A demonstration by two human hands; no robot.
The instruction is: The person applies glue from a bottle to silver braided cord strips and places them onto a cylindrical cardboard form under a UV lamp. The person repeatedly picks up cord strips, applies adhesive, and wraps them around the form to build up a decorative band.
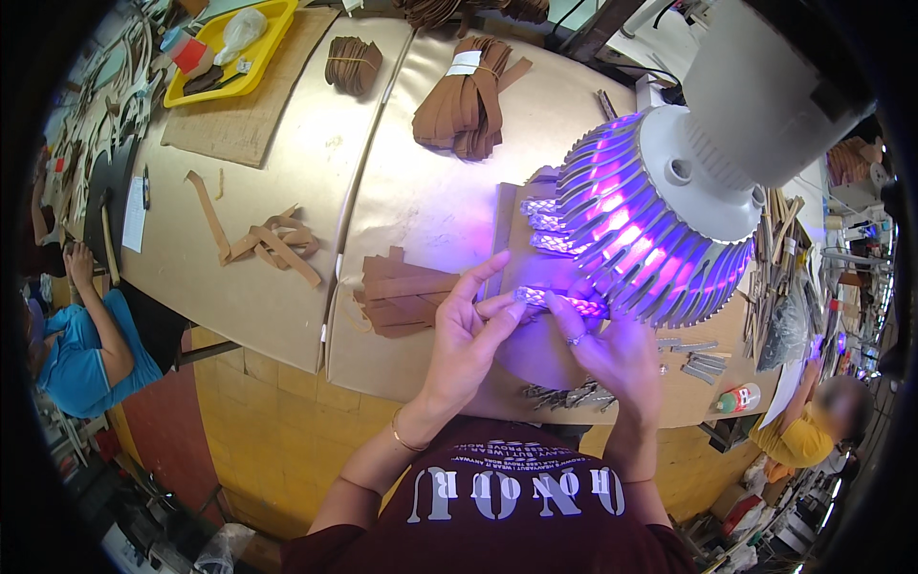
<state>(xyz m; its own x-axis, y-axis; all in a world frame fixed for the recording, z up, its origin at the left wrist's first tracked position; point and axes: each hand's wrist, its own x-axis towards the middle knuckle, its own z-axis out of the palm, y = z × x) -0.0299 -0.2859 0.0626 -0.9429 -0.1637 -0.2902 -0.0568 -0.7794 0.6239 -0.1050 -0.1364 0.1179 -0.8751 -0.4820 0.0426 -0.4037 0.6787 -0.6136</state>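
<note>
Under the violet light, a short braided strip [564, 302] stretches between my two hands. My left hand [464, 335] pinches its left end between thumb and fingers, with the index finger raised. At the strip's right part, my right hand [617, 359] is closed on it, wearing a ring; some of its fingers are hidden by the lamp's glare. Several more braided strips [545, 225] lie side by side just beyond, partly covered by the finned lamp [660, 220]. Left of my left hand is a pile of flat brown strips [402, 295].
The big lamp head hangs close above my right hand. Bundled brown strips [464, 105], a smaller bundle [352, 65], loose strips [273, 244] and a yellow tray [234, 57] lie farther off. Small grey pieces [703, 364] and a bottle [738, 398] sit at right. Co-workers sit both sides.
</note>
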